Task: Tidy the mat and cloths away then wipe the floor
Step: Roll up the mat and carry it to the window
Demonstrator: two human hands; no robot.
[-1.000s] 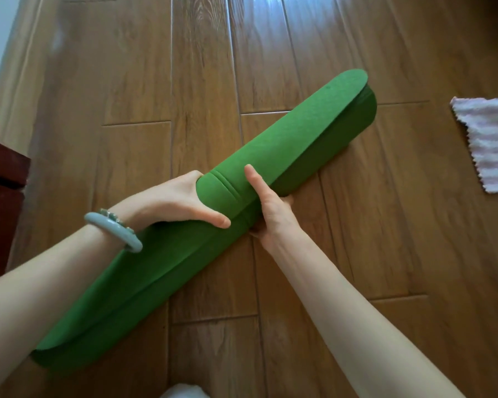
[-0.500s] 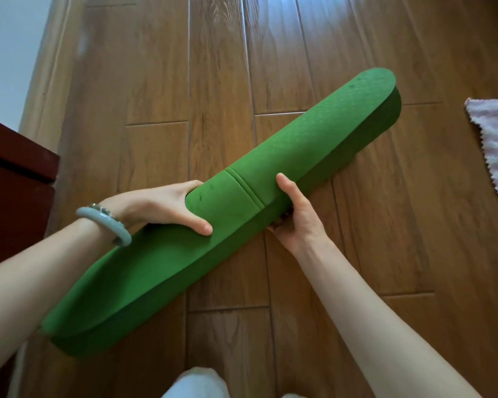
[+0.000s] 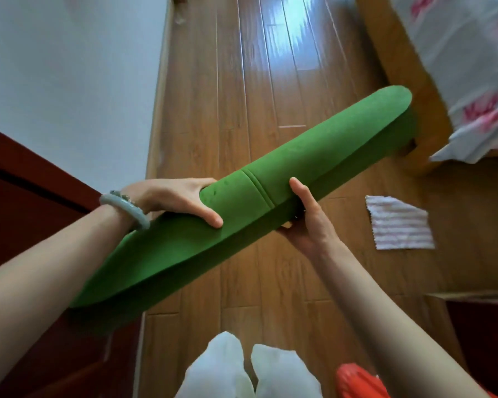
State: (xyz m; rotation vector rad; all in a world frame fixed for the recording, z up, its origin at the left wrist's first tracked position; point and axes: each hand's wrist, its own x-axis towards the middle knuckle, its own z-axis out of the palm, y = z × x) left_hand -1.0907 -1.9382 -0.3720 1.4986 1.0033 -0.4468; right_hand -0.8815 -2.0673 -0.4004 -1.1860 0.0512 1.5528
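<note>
Left hand and right hand both have fingers wrapped tight round the rolled green mat, held slanting across mid-frame over the floor, striped cloth lying flat at centre right.

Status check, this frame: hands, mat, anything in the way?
Copy: left hand and right hand grip rolled mat, held off floor. Far end near bed; cloth on floor.
</note>
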